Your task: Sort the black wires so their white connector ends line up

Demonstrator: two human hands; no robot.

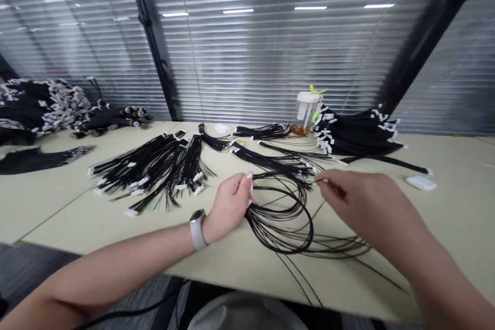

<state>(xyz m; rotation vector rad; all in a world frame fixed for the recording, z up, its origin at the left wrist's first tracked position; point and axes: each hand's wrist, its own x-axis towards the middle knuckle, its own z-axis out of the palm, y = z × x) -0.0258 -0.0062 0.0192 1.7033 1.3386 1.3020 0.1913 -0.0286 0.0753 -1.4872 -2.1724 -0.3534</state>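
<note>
My left hand [233, 198], with a watch on its wrist, is closed on the white-connector end of a black wire bundle [278, 245]. The wires loop out to the right over the table, and some loose ends hang toward the front edge. My right hand [358, 196] is pinched on the end of a single thin black wire [317, 181], to the right of the loops. Part of that wire's path is lost among the others. Just beyond both hands lies another black wire bundle [266, 159] with white connectors.
Black wire harnesses [154, 162] fan out on the table at left, with larger cable piles [42, 108] behind. At back right are a stacked cable pile [356, 131] and a lidded cup [303, 113] holding amber liquid. A small white object [421, 182] lies at right.
</note>
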